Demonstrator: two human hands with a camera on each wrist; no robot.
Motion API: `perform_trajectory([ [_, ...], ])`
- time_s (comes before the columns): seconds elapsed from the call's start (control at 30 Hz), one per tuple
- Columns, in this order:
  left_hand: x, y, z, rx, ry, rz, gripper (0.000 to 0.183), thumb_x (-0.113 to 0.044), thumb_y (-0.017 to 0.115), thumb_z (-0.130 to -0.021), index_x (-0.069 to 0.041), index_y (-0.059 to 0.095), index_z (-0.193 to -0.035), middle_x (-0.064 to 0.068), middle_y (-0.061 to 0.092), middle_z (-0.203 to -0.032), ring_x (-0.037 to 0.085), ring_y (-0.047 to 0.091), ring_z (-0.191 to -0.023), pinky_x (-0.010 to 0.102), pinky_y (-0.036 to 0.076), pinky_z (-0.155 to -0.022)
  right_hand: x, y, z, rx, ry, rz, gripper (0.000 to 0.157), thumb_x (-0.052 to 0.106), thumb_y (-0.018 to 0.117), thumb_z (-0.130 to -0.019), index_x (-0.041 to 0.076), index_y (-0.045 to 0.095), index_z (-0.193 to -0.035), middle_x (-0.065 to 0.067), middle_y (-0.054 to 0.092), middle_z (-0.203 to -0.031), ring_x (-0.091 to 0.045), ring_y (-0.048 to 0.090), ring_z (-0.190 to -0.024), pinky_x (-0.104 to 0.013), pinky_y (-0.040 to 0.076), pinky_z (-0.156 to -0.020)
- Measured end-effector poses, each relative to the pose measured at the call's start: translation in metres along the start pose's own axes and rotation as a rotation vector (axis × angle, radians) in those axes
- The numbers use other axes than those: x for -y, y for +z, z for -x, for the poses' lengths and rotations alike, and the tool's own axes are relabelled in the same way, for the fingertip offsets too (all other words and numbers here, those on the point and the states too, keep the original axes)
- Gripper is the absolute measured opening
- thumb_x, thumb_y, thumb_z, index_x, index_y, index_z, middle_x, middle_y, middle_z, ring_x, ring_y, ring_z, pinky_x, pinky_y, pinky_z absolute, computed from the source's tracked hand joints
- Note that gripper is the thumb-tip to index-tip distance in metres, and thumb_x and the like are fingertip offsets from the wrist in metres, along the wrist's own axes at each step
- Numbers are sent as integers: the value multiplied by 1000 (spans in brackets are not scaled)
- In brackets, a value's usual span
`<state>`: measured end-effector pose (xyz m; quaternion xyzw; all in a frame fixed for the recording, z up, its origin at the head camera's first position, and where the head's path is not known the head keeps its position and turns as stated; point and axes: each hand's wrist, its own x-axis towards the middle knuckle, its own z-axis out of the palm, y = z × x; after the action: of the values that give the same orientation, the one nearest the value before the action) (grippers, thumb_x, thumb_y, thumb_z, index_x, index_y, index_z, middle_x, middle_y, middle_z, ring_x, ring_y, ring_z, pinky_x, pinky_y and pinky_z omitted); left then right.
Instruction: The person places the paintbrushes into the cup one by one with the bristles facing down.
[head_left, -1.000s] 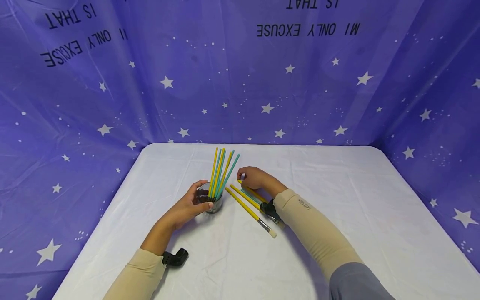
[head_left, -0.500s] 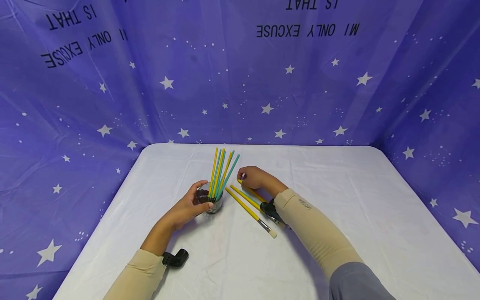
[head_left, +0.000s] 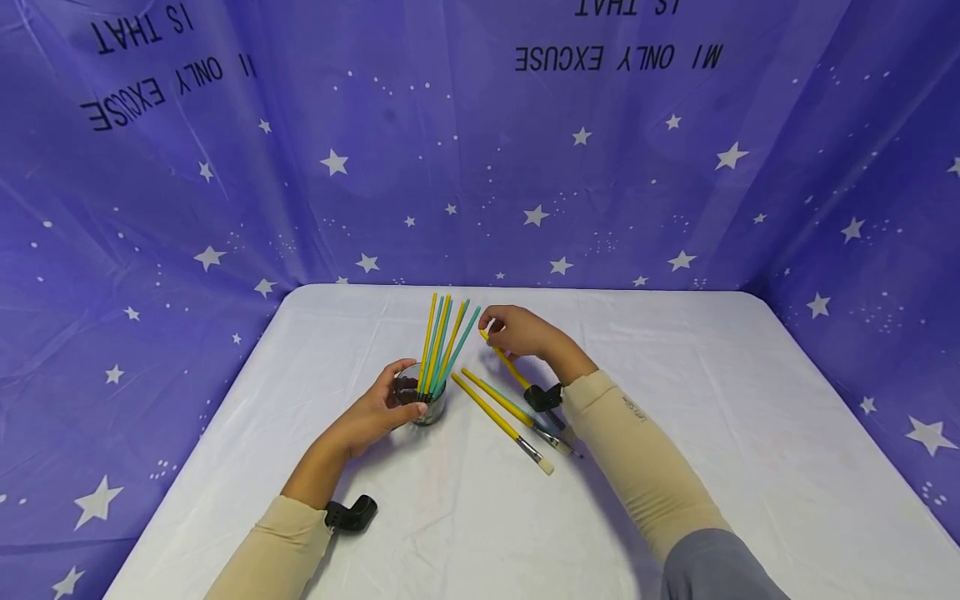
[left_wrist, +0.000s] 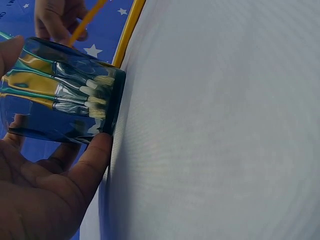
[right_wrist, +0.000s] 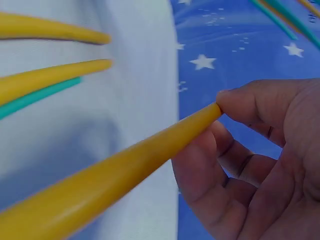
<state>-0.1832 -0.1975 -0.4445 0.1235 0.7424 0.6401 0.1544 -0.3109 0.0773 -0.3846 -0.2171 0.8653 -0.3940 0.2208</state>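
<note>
1. At the far left, a beige sleeve (head_left: 281, 546) runs up to a small black wrist camera (head_left: 351, 514) on the left forearm.
2. The left hand (head_left: 372, 417) grips a clear glass (head_left: 431, 417), thumb on the near side and fingers curved round it.
3. The glass stands on the white desk (head_left: 712, 375), left of the desk's middle. In it, a bundle of yellow and teal brushes (head_left: 438, 344) leans to the right, handles up and bristles at the base.
4. Just right of the glass, a yellow brush (head_left: 486, 408) lies slantwise on the desk, pale bristles toward the person.
5. Beside it lies a second yellow brush (head_left: 501, 398), with a teal brush (right_wrist: 40, 98) close along it.
6. Next, the right hand (head_left: 521, 331) pinches the handle tip of a third yellow brush (right_wrist: 120, 172) between thumb and fingers. That tip is raised; the far end passes behind the wrist, so I cannot tell whether it touches the desk.
</note>
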Motion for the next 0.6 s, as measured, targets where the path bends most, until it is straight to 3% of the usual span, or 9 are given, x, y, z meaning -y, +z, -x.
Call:
perform_trajectory([
  [0.17,0,0,0,1,-4,-6,82,-12,69,-93,-13,15,-155,24,42,-143,35,45,-129,34,42,-96,7,-10,10,-73,-21,-19,19,7,59,-97,11,59,-116,-12,58,-108,-26,61,-82,-38,56,-67],
  [0.4,0,0,0,2,-9,-6,82,-13,69,-93,-13,14,-155,24,44,-142,35,45,-129,36,41,-98,12,-17,23,-160,-72,-83,20,7,58,-96,10,57,-116,-14,59,-106,-29,63,-86,-49,56,-73],
  [0.6,-1,0,0,-4,-10,-8,82,-12,69,-93,-13,16,-155,23,44,-141,34,45,-127,34,41,-97,15,-22,33,-205,-120,-122,20,10,57,-98,10,57,-118,-15,60,-105,-28,64,-86,-42,56,-69],
])
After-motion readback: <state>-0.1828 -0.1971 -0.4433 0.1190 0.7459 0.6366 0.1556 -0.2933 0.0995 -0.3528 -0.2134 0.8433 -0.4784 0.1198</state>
